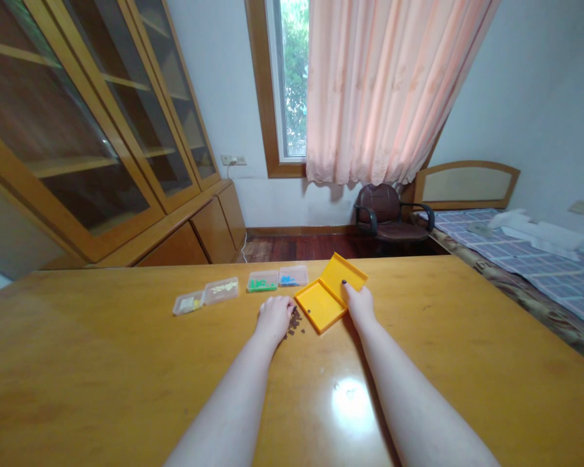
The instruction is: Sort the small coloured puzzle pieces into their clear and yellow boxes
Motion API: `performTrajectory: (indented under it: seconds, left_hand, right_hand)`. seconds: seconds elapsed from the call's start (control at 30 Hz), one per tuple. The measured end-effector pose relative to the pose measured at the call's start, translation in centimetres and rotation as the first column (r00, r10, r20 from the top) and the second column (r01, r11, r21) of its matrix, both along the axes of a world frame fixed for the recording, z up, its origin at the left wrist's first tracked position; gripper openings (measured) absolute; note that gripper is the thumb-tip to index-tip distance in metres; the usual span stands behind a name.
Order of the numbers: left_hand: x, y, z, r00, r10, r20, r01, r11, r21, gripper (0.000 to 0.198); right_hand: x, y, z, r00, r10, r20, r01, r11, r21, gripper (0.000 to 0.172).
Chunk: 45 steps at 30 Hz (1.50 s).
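Note:
A yellow plastic box (322, 306) lies on the table with its hinged lid (343, 272) folded back, and one small dark piece (309, 311) sits inside it. My right hand (360, 306) grips the box at its right side near the hinge, thumb over the lid's inner face. Left of the box is a loose pile of small dark brown pieces (296, 321). My left hand (274, 318) is at this pile with its fingertips pinched together; what is between them is too small to make out. Part of the pile is hidden by that hand.
Beyond my left hand stand clear plastic boxes: one with green pieces (263, 281), one with blue pieces (292, 277), and two with pale pieces (221, 290), (189, 303). A wooden table (102, 370) carries everything. Behind it are a chair (387, 214), a bed (530, 253) and a cabinet (175, 220).

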<state>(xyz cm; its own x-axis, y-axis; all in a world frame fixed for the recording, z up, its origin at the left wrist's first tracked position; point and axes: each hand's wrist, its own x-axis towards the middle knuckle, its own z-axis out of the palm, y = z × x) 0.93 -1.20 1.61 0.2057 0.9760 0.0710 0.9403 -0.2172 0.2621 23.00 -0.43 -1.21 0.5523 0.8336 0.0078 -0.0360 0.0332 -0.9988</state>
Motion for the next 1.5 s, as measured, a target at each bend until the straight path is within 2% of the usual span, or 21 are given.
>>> performTrajectory:
  seconds: [0.17,0.33,0.77,0.97,1.1,1.37,1.5]
  left_hand:
    - [0.07,-0.23,0.66,0.999,-0.005,0.049,0.006,1.0,-0.005,0.018]
    - [-0.07,-0.63,1.02,0.991,-0.107,0.079,0.108,0.994,-0.009,0.014]
    - [0.11,-0.24,0.26,0.995,-0.036,0.092,0.039,0.999,-0.036,0.007]
    - [0.08,-0.23,0.29,0.994,-0.029,0.109,0.034,0.999,-0.041,0.019]
    - [0.06,-0.2,0.2,0.993,-0.041,0.107,0.046,0.998,-0.045,0.013]
    - [0.18,-0.23,0.27,0.991,0.009,0.132,-0.004,0.999,-0.042,0.016]
    - [0.16,-0.3,0.44,0.992,0.001,0.128,0.005,0.999,-0.041,0.007]
  right_hand:
    - [0.12,0.13,-0.22,1.0,-0.003,0.002,0.003,1.0,0.0,0.036]
    - [0.17,0.32,-0.42,1.0,-0.01,-0.027,0.01,1.0,0.005,0.038]
    - [0.13,0.18,-0.22,1.0,-0.014,-0.007,0.014,1.0,-0.022,0.036]
    - [0.05,0.37,-0.51,0.998,0.017,-0.055,-0.016,1.0,0.015,0.036]
    - [0.14,0.4,-0.52,0.999,0.01,-0.041,-0.01,1.0,0.015,0.035]
    - [0.2,0.45,-0.76,0.999,0.003,-0.035,-0.002,1.0,0.008,0.036]
    - [0.21,0.59,-0.93,0.999,0.002,-0.042,-0.001,1.0,0.023,0.038]
